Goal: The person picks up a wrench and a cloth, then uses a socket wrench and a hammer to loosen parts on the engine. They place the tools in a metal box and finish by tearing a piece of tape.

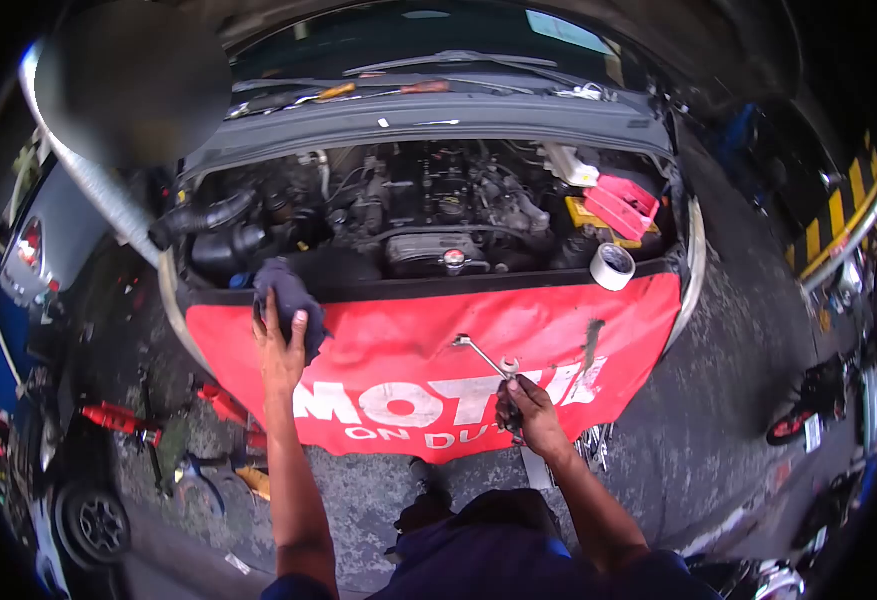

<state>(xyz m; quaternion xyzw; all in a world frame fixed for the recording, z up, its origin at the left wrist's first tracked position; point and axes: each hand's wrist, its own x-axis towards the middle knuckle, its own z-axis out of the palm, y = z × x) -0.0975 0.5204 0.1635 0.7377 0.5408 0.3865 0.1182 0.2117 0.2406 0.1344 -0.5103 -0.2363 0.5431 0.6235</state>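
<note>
At the front left edge of the engine bay [359, 215], my left hand [281, 345] grips a dark grey rag [287, 285], thumb and fingers pressed round it. My right hand [534, 415] is closed over metal hand tools in front of the red fender cover [409, 330]. A long chrome tool with an angled head, like a ratchet [477, 352], sticks out from it. Beside that shows the open jaw of a wrench [511, 366]. Their lower parts and anything else in the palm are hidden by my fingers.
A white tape roll [614, 267] stands on the bay's right front edge, near a red tray [623, 207] by the battery. Screwdrivers [337, 91] lie below the windshield. Red jacks [124, 417] and a wheel [99, 525] are on the left floor; a striped barrier [839, 220] is right.
</note>
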